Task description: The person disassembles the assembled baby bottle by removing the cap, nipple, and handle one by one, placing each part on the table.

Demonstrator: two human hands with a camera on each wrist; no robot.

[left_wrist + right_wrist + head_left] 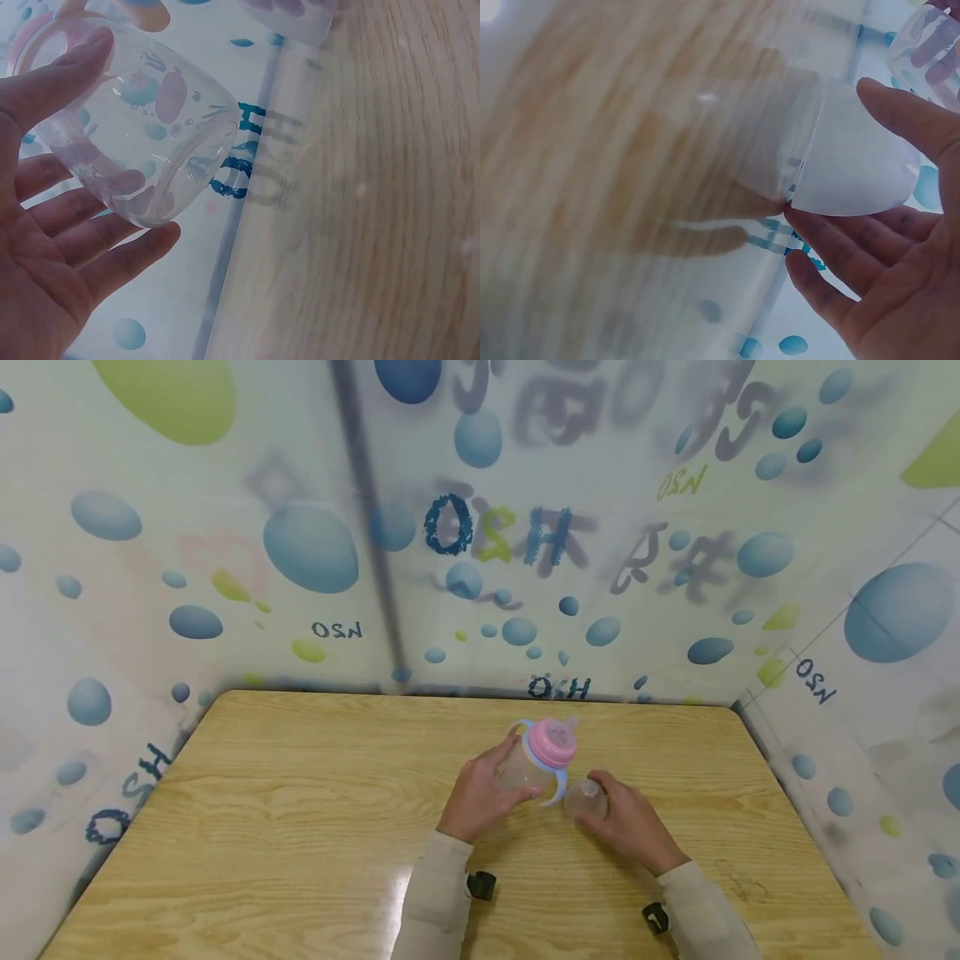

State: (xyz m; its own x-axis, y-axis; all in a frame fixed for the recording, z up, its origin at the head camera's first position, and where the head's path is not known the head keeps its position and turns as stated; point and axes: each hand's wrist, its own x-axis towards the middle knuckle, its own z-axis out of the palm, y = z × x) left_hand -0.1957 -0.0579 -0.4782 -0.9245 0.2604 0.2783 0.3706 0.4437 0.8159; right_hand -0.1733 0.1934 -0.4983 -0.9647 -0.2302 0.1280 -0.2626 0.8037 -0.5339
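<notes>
Left sleeve [435,893] cream, black left camera [482,886] at its three o'clock; right sleeve [708,914] cream, black right camera [656,918] at nine o'clock.

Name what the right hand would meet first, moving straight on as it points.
Probably the blue handle on the bottle, beyond the cap the right hand holds, though depth is unclear.

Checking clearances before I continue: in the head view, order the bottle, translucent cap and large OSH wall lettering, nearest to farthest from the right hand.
1. Translucent cap: held by the right hand.
2. Bottle: just left of the cap, in the left hand.
3. Large OSH lettering: farthest, up on the wall.
</notes>
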